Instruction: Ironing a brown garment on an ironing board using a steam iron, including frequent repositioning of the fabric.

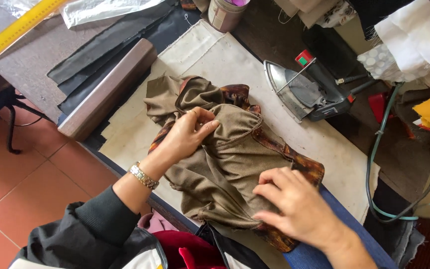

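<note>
A crumpled olive-brown garment (225,159) with an orange-brown patterned trim lies on a cream pressing cloth (215,60). My left hand (187,133) pinches a fold of the brown fabric near the garment's middle; a metal watch sits on that wrist. My right hand (294,204) lies flat with fingers spread on the lower right part of the garment, pressing it down near the patterned edge.
An electric iron (304,94) stands on its side at the right of the cloth, its cable (374,164) looping down the right. A long wooden block (108,89) lies at the left. A yellow ruler (16,30), a cup (225,14), dark fabric pieces and piled cloths surround the table.
</note>
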